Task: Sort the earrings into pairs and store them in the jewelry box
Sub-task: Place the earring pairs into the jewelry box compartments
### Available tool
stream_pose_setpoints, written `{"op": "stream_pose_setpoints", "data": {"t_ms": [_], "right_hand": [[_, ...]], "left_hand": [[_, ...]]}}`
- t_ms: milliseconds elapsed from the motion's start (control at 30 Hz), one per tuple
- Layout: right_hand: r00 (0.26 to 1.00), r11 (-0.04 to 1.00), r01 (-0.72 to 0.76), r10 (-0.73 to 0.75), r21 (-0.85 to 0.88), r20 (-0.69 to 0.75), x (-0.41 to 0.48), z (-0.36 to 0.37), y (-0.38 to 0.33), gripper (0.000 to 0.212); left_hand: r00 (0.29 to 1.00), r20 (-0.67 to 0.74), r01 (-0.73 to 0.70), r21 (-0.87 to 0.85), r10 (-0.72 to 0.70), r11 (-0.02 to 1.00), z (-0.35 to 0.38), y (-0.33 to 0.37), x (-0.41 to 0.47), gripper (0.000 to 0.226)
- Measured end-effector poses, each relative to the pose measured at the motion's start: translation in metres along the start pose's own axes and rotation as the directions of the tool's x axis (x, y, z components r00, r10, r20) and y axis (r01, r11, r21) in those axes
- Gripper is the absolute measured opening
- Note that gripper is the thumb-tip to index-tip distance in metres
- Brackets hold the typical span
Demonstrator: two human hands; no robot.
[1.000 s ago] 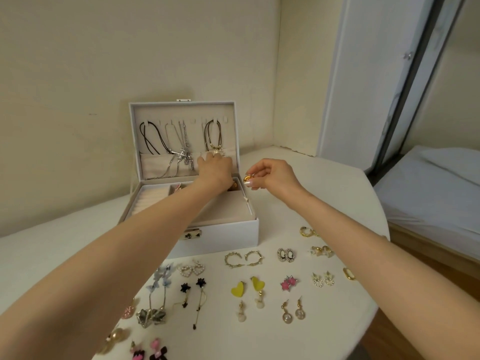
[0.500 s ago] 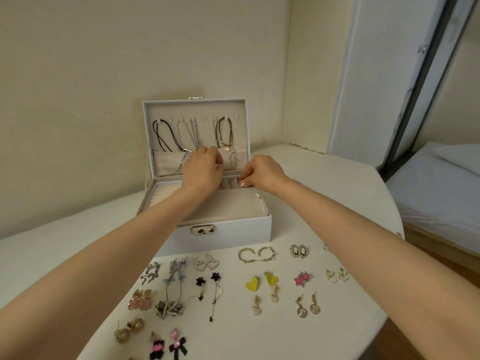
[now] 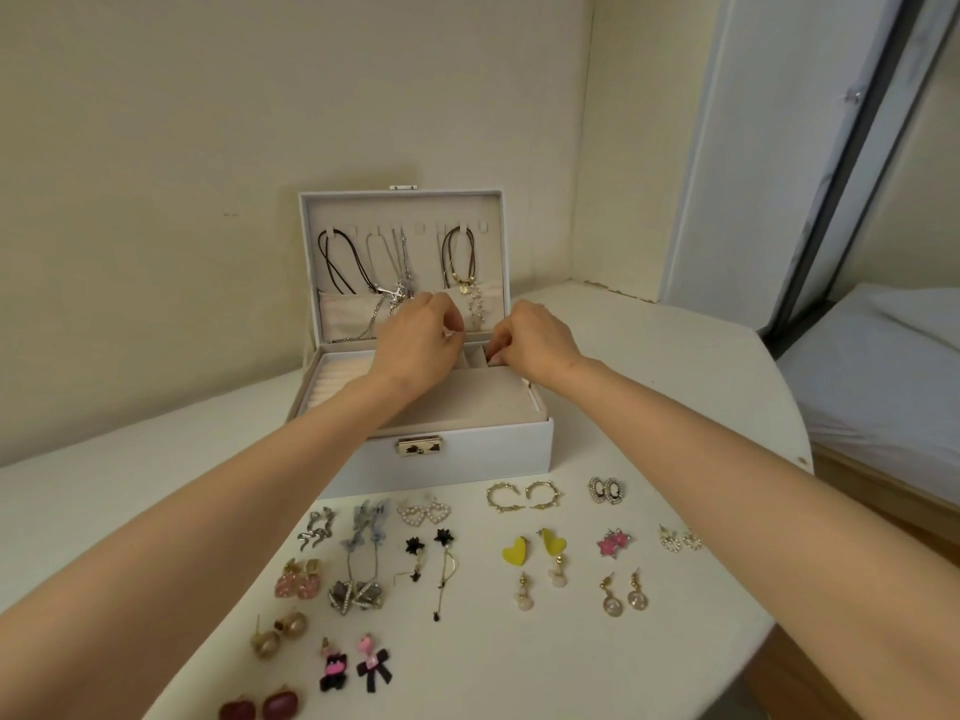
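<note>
White jewelry box [image 3: 467, 459]: left hand [image 3: 415, 345] and right hand [image 3: 535, 340] curl inside, grip unclear; keep the pair in one compartment [image 3: 474, 356].

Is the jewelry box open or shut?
Open. The jewelry box has its lid standing upright, with necklaces hanging inside it.

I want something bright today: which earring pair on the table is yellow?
The heart-shaped yellow pair, right of the black flower drop earrings; no other pair is yellow.

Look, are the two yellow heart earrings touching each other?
Apart. The head view shows bare white table between the left yellow heart and the right yellow heart.
</note>
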State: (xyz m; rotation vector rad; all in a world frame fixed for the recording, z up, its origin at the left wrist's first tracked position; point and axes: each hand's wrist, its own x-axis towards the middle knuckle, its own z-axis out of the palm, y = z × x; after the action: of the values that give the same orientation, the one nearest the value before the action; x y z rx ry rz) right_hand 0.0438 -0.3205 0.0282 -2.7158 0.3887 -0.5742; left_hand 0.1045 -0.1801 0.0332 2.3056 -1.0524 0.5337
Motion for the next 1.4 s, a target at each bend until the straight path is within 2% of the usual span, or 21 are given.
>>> {"op": "stream_pose_setpoints", "data": {"t_ms": [100,167,300,400,467,533,600,700,867,1033,1233,1400], "right_hand": [[0.995,0.998,0.041,-0.037,0.044,-0.092,-0.021,-0.011,-0.003,0.015],[0.995,0.995,0.065,-0.058,0.082,-0.08,-0.042,-0.022,-0.005,0.013],[0.996,0.991,0.045,-0.034,0.127,-0.085,-0.085,-0.042,-0.007,0.004],[1.0,0.994,0.014,-0.012,0.108,-0.016,-0.11,-0.052,-0.008,0.007],[0.993,0.999,0.036,-0.039,0.035,0.115,-0.122,-0.053,-0.009,0.008],[0.971,0.995,0.084,-0.069,-0.055,0.23,-0.13,-0.05,-0.009,0.012],[0.95,0.984,0.124,-0.082,-0.125,0.301,-0.135,-0.046,-0.009,0.02],[0.932,0.972,0.16,-0.091,-0.173,0.35,-0.139,-0.041,-0.006,0.032],[0.933,0.978,0.16,-0.108,-0.13,0.343,-0.138,-0.036,0.0,0.028],[0.917,0.976,0.198,-0.151,-0.09,0.37,-0.136,-0.036,0.003,0.02],[0.896,0.898,0.37,-0.278,-0.236,0.346,-0.144,-0.031,0.001,0.021],[0.902,0.86,0.41,-0.331,-0.304,0.277,-0.142,-0.032,0.002,0.023]], "left_hand": [[0.991,0.019,-0.125,-0.124,0.129,0.984,-0.011,0.009,-0.016,0.009],[0.967,0.022,-0.246,-0.163,0.253,0.956,-0.017,0.015,-0.03,0.013],[0.855,-0.019,-0.519,-0.014,0.519,0.855,-0.03,0.027,-0.055,0.025],[0.786,0.063,-0.617,0.013,0.615,0.787,-0.037,0.035,-0.074,0.024],[0.794,0.174,-0.593,0.012,0.582,0.805,-0.037,0.041,-0.085,0.027],[0.804,0.329,-0.551,0.102,0.494,0.828,-0.037,0.046,-0.091,0.03],[0.789,0.465,-0.535,0.199,0.402,0.821,-0.035,0.049,-0.092,0.032],[0.753,0.562,-0.55,0.25,0.344,0.797,-0.03,0.049,-0.095,0.034],[0.719,0.578,-0.607,0.251,0.387,0.754,-0.024,0.047,-0.1,0.02],[0.714,0.566,-0.629,0.258,0.412,0.734,-0.021,0.047,-0.1,0.019],[0.725,0.545,-0.622,0.255,0.421,0.74,-0.017,0.049,-0.102,0.021],[0.749,0.521,-0.55,0.142,0.41,0.823,-0.023,0.048,-0.103,0.018]]}}
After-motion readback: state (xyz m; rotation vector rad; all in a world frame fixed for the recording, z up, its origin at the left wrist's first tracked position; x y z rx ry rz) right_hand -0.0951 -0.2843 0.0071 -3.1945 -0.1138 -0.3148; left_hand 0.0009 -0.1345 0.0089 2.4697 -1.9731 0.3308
